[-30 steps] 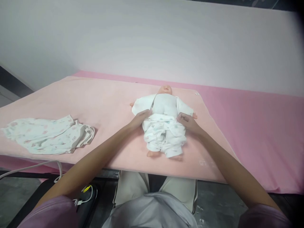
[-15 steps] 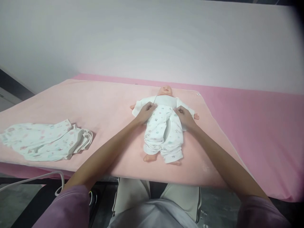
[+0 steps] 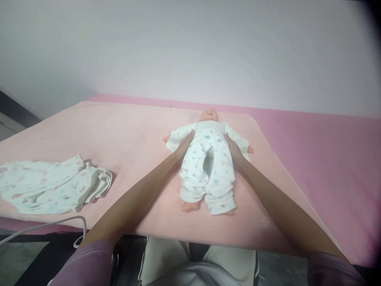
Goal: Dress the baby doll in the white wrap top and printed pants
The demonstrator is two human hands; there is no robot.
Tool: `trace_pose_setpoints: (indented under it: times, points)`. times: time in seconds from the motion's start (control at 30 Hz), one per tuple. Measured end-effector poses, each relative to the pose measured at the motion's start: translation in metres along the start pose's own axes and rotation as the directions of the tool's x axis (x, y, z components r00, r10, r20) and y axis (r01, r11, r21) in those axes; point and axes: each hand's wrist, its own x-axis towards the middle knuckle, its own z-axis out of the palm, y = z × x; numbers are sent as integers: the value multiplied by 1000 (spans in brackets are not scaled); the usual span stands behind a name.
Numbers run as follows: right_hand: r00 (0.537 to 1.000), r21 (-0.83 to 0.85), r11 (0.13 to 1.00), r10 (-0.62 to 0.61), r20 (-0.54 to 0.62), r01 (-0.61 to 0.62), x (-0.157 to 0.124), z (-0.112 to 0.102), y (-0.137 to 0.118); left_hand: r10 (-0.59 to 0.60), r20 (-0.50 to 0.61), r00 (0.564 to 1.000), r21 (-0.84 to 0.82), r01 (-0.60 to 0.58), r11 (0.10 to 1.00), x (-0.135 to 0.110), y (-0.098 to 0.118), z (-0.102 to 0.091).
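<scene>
White pants (image 3: 195,167) with green and grey prints, plain white top (image 3: 180,134), white clothes (image 3: 50,184) with pink prints, peach blanket (image 3: 131,131), pink sheet (image 3: 324,159), mauve sleeves (image 3: 87,264)

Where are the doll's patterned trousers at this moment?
In the head view, the trousers are slightly right of centre, on the doll, between the left hand and the right hand.

A pale wall (image 3: 190,47) rises behind a pink-covered table (image 3: 321,171) over grey floor (image 3: 281,268).
</scene>
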Motion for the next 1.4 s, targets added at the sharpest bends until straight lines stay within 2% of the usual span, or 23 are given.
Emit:
trace_pose_setpoints:
  times: [0.1,0.17,0.23,0.33,0.37,0.43,0.5,0.57,0.67,0.73,0.8,0.87,1.0,1.07,1.13,1.17,1.2,1.23,1.3,1.33,1.37,1.4]
  points:
    - [1000,86,996,-17,-13,18,3,-5,-5,27,8,1000,-15,-27,1000,-2,3,1]
    - [995,18,995,-101,-21,101,7,-14,-7,64,-26,998,-2,-64,998,1,6,-2]
    - [977,-83,974,-210,28,212,12,-22,-12,129,-17,991,66,-128,990,7,11,-6]
    - [949,-169,936,-294,109,310,24,-24,-24,256,102,961,255,-274,927,20,23,-7]
    - [952,-166,938,-293,93,305,30,-22,-29,291,121,949,291,-314,903,26,26,-6]
    - [971,-135,962,-241,1,238,41,-15,-33,317,56,947,283,-319,905,35,29,-2]
    - [980,-138,978,-172,-101,157,46,-9,-28,276,-61,959,246,-253,935,40,23,0]
    - [980,-200,976,-116,-159,83,44,-7,-17,236,-111,965,261,-201,944,40,12,-1]
    - [981,-261,965,-75,-180,26,33,-10,-2,268,-63,962,297,-238,925,34,-4,-3]
    - [981,-232,969,-121,-150,84,30,-13,-2,295,-40,955,279,-273,921,32,-6,-3]
    - [968,-181,964,-219,-126,195,36,-13,-9,299,-35,954,259,-280,924,35,0,-1]
    - [958,-170,958,-254,-132,230,48,-13,-18,305,-39,952,280,-283,918,42,9,0]
    - [969,-302,953,-86,-230,13,73,-14,-27,347,-95,933,491,-259,832,63,27,-3]
    - [952,-416,910,-126,-278,-1,70,-14,-32,400,-107,910,612,-257,748,65,33,-5]
    - [912,-542,831,-314,-263,129,45,-12,-44,486,-73,871,715,-294,634,48,41,-6]
    - [885,-586,778,-416,-210,227,25,-10,-52,518,-41,855,754,-314,577,31,44,-6]
    - [855,-609,720,-503,-126,333,0,-8,-61,531,-5,847,779,-329,533,7,48,-7]
    - [844,-590,683,-537,-4,431,-29,-6,-70,520,28,854,793,-335,508,-22,50,-7]
    - [825,-504,653,-447,346,566,-89,-1,-83,447,67,892,803,-314,506,-89,50,-10]
    - [782,-478,629,-397,480,613,-117,2,-86,402,71,913,808,-289,513,-123,47,-11]
    - [751,-479,598,-370,546,643,-140,5,-85,355,86,931,814,-271,514,-154,42,-13]
    - [740,-496,566,-366,564,658,-159,9,-81,302,99,948,814,-252,523,-179,35,-14]
